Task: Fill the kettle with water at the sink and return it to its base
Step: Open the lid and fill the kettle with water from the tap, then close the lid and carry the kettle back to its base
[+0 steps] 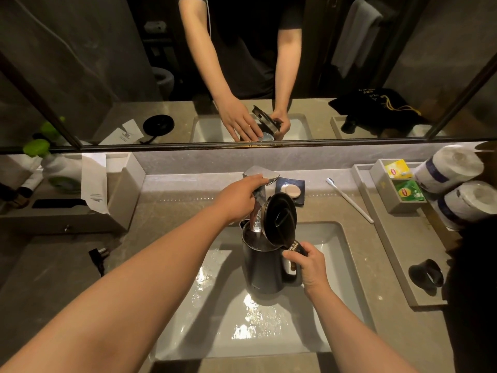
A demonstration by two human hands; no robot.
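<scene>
Held one dark kettle (265,267), lid (279,218) up, over the sink (347,267) at frame centre, right hand (309,267) closed around its handle. Rested left hand (239,195), fingers curled, on one faucet (259,181). Saw two paper rolls (451,168), two tea packets (399,169), one toothbrush (349,200) at right.

dim warm light, glare on wet sink (336,265), wide-angle bending at edges

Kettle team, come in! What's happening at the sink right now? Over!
Left hand on faucet, water running. Right hand grips kettle handle, lid open, kettle under the stream in sink. Nothing blocking.
</scene>
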